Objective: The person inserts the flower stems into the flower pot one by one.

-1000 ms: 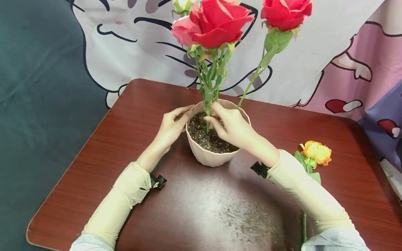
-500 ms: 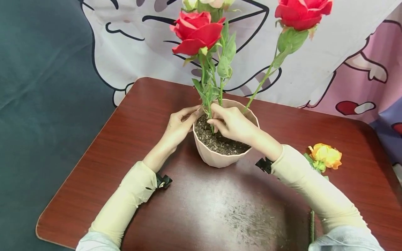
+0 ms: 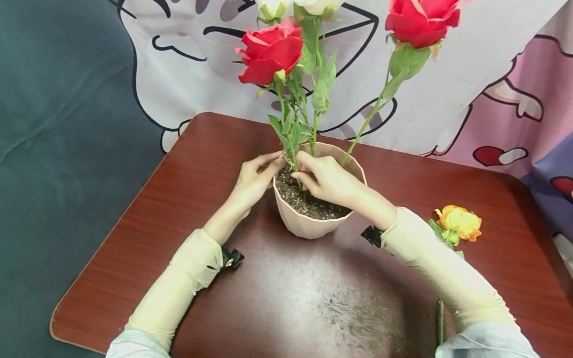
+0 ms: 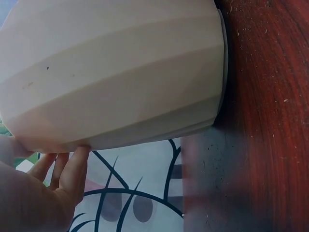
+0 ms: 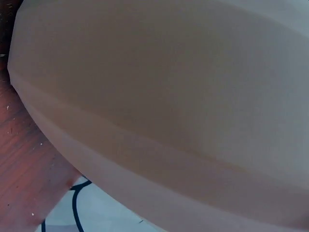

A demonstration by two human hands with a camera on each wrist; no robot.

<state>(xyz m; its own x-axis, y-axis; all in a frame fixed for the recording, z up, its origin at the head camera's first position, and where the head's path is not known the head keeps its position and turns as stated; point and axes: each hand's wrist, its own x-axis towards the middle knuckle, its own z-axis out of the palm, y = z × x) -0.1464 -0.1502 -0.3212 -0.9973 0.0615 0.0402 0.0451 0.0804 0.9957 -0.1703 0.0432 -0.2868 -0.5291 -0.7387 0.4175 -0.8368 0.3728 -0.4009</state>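
Observation:
A pale pink faceted flowerpot (image 3: 309, 227) with dark soil (image 3: 309, 204) stands on the table. My left hand (image 3: 252, 181) grips its left rim, thumb at the rim and fingertips (image 4: 79, 154) against the outer wall. Over the soil, my right hand (image 3: 331, 180) pinches the lower stem of a red rose (image 3: 270, 53), which leans left. The stem's foot meets the soil just below those fingers. White roses (image 3: 319, 6) rise behind it, and another red rose (image 3: 421, 22) slants right from the pot. The right wrist view holds mostly the pot's wall (image 5: 169, 106), with that hand out of sight.
A yellow-orange rose (image 3: 458, 223) lies on the brown table (image 3: 215, 149) at the right, its stem partly under my right forearm. Soil crumbs (image 3: 362, 318) are scattered near the front. A cartoon-print cloth (image 3: 179, 84) hangs behind the table.
The red rose between my hands has tipped left and its bloom sits apart from the other blooms, showing the white roses. Both hands keep their holds. The head view has shifted slightly.

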